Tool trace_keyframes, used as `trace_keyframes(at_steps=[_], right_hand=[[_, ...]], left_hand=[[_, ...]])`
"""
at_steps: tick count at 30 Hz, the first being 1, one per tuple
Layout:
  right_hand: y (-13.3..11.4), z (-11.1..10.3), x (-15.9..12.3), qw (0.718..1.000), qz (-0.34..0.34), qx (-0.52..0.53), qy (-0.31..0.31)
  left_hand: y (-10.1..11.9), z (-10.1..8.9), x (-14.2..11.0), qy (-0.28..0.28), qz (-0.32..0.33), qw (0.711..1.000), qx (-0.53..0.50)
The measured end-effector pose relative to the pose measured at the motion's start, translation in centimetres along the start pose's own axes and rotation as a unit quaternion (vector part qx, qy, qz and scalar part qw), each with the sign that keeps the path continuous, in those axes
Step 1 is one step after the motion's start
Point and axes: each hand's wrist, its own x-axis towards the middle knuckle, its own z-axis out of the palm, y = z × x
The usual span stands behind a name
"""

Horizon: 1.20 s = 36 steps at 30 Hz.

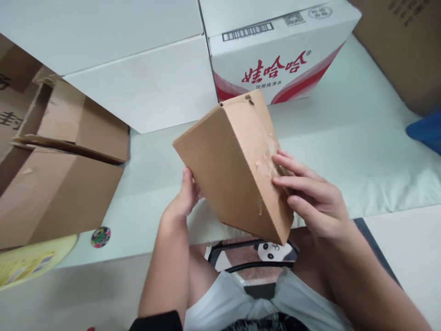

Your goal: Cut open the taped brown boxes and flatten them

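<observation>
A small plain brown corrugated-cardboard box (234, 170) is held tilted in the air above the person's lap, in front of the pale green table surface (361, 138). The left hand (184, 195) grips it from underneath at its lower left edge, thumb up the side, while the right hand (310, 197) lies with fingers flat on the narrow face where torn tape residue shows. It looks light and fairly stiff — probably empty, though I can't tell — and dry, not slippery (the flat faces would dent under a hard squeeze). Best held at opposite edges — near corners.
</observation>
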Motion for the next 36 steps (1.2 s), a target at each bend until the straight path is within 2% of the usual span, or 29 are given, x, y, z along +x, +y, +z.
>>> trace_keyframes(at_steps=[4, 6, 12, 17, 20, 28, 36], right_hand=[[0.0, 0.4, 0.2, 1.000, -0.005, 0.018, 0.019], [0.0, 0.7, 0.3, 0.999, -0.003, 0.027, 0.034], [0.4, 1.1, 0.3, 0.998, 0.013, 0.005, 0.058], [0.6, 1.4, 0.6, 0.999, 0.004, 0.010, 0.045], [0.6, 1.5, 0.7, 0.999, 0.001, 0.012, 0.033], [0.4, 1.5, 0.8, 1.000, 0.002, 0.004, 0.031], [0.3, 1.5, 1.2, 0.999, 0.004, 0.008, 0.042]], left_hand=[[1.0, 0.7, 0.1, 0.037, -0.013, 0.998, 0.041], [1.4, 0.8, 0.1, 0.038, -0.028, 0.997, 0.068], [1.7, 0.7, -0.1, 0.012, -0.021, 0.982, 0.188], [2.3, 1.0, 0.1, -0.027, -0.022, 0.963, 0.269], [2.6, 1.2, 0.1, -0.046, -0.031, 0.956, 0.287], [2.9, 1.3, 0.0, -0.039, -0.048, 0.946, 0.318], [2.8, 1.0, -0.2, -0.039, -0.057, 0.950, 0.306]])
